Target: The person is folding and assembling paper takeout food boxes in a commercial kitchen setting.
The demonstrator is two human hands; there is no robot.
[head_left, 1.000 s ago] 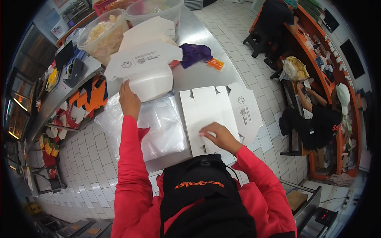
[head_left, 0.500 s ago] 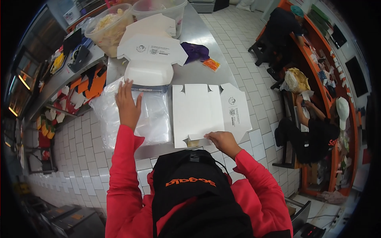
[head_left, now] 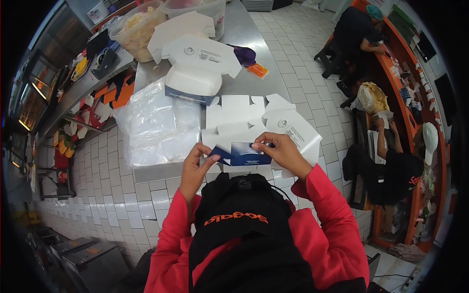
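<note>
A flat cardboard box blank point(head_left: 234, 111), white inside and dark blue outside, lies at the table's near edge. Its near edge is folded up, showing a blue flap point(head_left: 250, 159) toward me. My left hand point(head_left: 195, 168) pinches the flap's left corner between thumb and fingers. At the flap's right part, my right hand point(head_left: 279, 150) grips the top edge, thumb inward. The lid panel point(head_left: 298, 129) spreads flat to the right. Farther away, a formed box point(head_left: 193, 84) with raised walls stands open, its lid point(head_left: 202, 54) laid back.
A stack of clear plastic bags point(head_left: 161, 129) lies left of the blank. Beyond are plastic tubs point(head_left: 139, 36), a purple cloth point(head_left: 244, 54) and an orange packet point(head_left: 258, 71). Two people point(head_left: 398, 171) work at the orange shelving point(head_left: 415, 97) on the right.
My left hand has left the formed box and come right to the blank's near left corner. The near edge has been folded up, and the blank sits slightly askew.
</note>
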